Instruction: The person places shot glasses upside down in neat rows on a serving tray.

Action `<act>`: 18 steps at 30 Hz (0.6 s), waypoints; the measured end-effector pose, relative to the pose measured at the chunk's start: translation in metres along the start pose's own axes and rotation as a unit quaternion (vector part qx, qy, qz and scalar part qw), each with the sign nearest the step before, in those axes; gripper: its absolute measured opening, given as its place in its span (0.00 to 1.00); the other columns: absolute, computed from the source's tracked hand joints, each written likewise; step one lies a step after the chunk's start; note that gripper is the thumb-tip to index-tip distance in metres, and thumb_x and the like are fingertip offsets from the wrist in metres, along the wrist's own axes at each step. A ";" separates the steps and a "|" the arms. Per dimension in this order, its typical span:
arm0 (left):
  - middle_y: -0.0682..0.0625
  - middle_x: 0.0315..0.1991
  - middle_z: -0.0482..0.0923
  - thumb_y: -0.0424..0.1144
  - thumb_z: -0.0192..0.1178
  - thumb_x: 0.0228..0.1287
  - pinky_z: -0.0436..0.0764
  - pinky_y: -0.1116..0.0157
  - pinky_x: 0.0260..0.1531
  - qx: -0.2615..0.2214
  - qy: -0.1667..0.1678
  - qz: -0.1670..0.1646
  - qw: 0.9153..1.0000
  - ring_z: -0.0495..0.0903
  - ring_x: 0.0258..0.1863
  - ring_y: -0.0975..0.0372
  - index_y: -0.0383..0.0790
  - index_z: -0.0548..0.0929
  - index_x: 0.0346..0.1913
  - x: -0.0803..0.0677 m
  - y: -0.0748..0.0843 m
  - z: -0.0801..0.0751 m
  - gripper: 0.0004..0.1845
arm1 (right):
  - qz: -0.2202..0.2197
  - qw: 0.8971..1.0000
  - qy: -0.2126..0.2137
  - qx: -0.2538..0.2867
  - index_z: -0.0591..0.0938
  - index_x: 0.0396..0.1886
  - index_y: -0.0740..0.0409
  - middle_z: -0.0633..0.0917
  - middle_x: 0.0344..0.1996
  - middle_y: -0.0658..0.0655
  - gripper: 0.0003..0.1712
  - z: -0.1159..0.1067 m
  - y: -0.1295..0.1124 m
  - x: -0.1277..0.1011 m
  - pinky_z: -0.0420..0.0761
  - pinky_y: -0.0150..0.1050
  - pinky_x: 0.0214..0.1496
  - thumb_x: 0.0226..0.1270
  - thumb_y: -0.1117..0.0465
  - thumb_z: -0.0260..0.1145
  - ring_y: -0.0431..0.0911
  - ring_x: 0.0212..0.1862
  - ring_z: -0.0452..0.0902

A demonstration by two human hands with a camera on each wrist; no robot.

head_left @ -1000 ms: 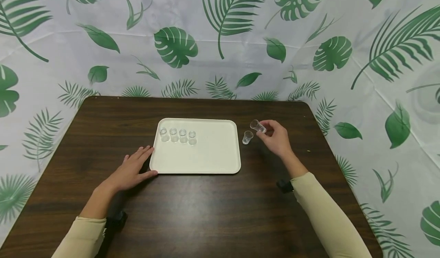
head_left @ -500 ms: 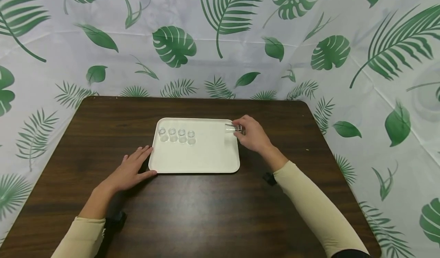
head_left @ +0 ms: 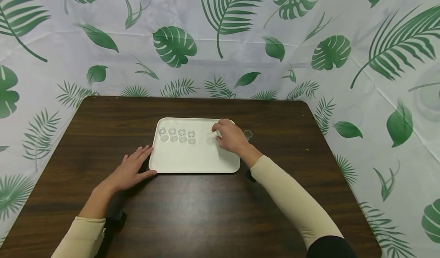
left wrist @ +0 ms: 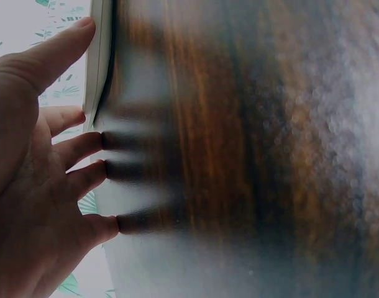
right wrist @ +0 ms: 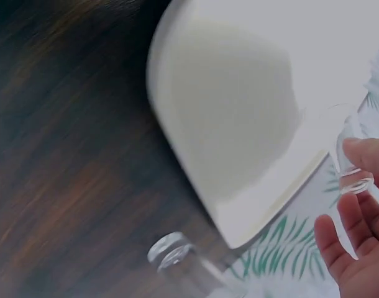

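Observation:
My right hand [head_left: 229, 136] pinches a small clear shot glass [head_left: 210, 137] between thumb and fingers, above the right half of the cream tray [head_left: 192, 162]. The glass is tilted, its mouth toward the left. In the right wrist view the thumb lies along one side of this shot glass [right wrist: 348, 155] and the fingertips are near its thick base. Several similar shot glasses [head_left: 182, 136] stand upright in a row at the tray's upper left. My left hand [head_left: 128, 170] lies spread with straight fingers at the tray's left edge, thumb at the near corner.
Another shot glass [head_left: 248, 134] stands on the dark wooden table [head_left: 206, 212] just right of the tray, partly hidden behind the right hand. A white cloth [head_left: 240, 70] with green leaves hangs behind the table.
My right hand has carried the held shot glass leftward from the table's right side to over the tray. The left hand has stayed at the tray's edge.

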State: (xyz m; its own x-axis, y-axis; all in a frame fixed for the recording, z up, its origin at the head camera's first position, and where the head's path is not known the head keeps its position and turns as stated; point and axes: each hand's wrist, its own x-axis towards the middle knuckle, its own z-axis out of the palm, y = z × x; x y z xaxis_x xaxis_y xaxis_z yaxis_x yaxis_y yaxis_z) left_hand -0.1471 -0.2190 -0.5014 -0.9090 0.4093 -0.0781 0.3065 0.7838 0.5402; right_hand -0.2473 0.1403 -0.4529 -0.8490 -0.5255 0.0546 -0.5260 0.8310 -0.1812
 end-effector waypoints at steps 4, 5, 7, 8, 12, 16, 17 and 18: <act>0.31 0.73 0.54 0.57 0.64 0.63 0.47 0.28 0.60 0.003 0.000 0.000 1.000 0.49 0.73 0.36 0.33 0.58 0.75 0.000 0.001 -0.001 0.47 | -0.029 0.999 -0.001 -0.037 0.84 0.50 0.53 0.79 0.44 0.53 0.15 0.004 -0.011 0.007 0.78 0.42 0.44 0.64 0.66 0.67 0.49 0.49 0.74; 0.31 0.73 0.54 0.57 0.64 0.63 0.47 0.28 0.60 0.002 -0.001 0.000 1.000 0.49 0.72 0.36 0.32 0.57 0.75 0.000 0.001 -0.001 0.47 | -0.037 0.998 0.001 -0.044 0.85 0.50 0.52 0.79 0.43 0.53 0.15 0.005 -0.014 0.009 0.78 0.42 0.43 0.63 0.66 0.67 0.49 0.48 0.74; 0.31 0.73 0.54 0.57 0.64 0.63 0.47 0.28 0.60 0.004 -0.002 -0.001 1.000 0.49 0.72 0.36 0.32 0.57 0.75 0.000 0.002 -0.002 0.47 | -0.056 0.996 0.005 -0.064 0.85 0.49 0.52 0.79 0.43 0.52 0.16 0.008 -0.018 0.011 0.77 0.41 0.40 0.62 0.67 0.67 0.49 0.47 0.73; 0.31 0.73 0.54 0.58 0.63 0.63 0.47 0.28 0.60 0.003 -0.003 -0.001 1.000 0.49 0.72 0.36 0.33 0.57 0.75 0.000 0.002 -0.002 0.47 | -0.064 0.995 0.006 -0.071 0.85 0.49 0.51 0.79 0.43 0.52 0.16 0.009 -0.019 0.013 0.77 0.41 0.39 0.62 0.68 0.66 0.49 0.46 0.73; 0.31 0.73 0.54 0.58 0.63 0.63 0.47 0.28 0.60 0.002 -0.004 -0.003 1.000 0.49 0.72 0.36 0.33 0.57 0.75 0.000 0.004 -0.002 0.47 | -0.094 0.991 0.016 -0.098 0.86 0.48 0.50 0.79 0.43 0.52 0.16 0.013 -0.024 0.016 0.76 0.40 0.37 0.64 0.69 0.64 0.48 0.46 0.73; 0.31 0.73 0.54 0.57 0.63 0.63 0.47 0.28 0.60 0.000 -0.001 -0.002 1.000 0.49 0.73 0.36 0.33 0.57 0.75 0.000 0.003 -0.002 0.47 | -0.114 0.987 0.025 -0.111 0.87 0.47 0.50 0.79 0.42 0.51 0.16 0.014 -0.029 0.018 0.74 0.39 0.36 0.65 0.70 0.62 0.47 0.45 0.71; 0.31 0.73 0.54 0.57 0.64 0.63 0.47 0.28 0.60 0.000 -0.001 -0.001 1.000 0.49 0.72 0.36 0.33 0.57 0.75 0.000 0.003 -0.002 0.47 | -0.118 0.986 0.025 -0.116 0.87 0.47 0.50 0.79 0.42 0.50 0.16 0.015 -0.031 0.018 0.74 0.39 0.36 0.65 0.70 0.61 0.47 0.45 0.71; 0.31 0.73 0.54 0.57 0.64 0.63 0.47 0.28 0.59 0.000 -0.001 -0.001 1.000 0.49 0.72 0.36 0.33 0.58 0.75 0.000 0.003 -0.002 0.47 | -0.122 0.985 0.025 -0.119 0.87 0.46 0.50 0.79 0.42 0.50 0.16 0.015 -0.032 0.019 0.73 0.38 0.36 0.64 0.71 0.61 0.47 0.45 0.71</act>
State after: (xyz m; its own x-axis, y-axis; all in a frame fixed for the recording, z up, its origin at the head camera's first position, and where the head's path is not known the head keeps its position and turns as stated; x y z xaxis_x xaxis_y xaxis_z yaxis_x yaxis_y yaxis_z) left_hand -0.1470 -0.2177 -0.4982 -0.9091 0.4090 -0.0796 0.3053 0.7838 0.5408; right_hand -0.2458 0.1010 -0.4608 -0.6944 -0.7099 0.1177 -0.7061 0.7038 0.0787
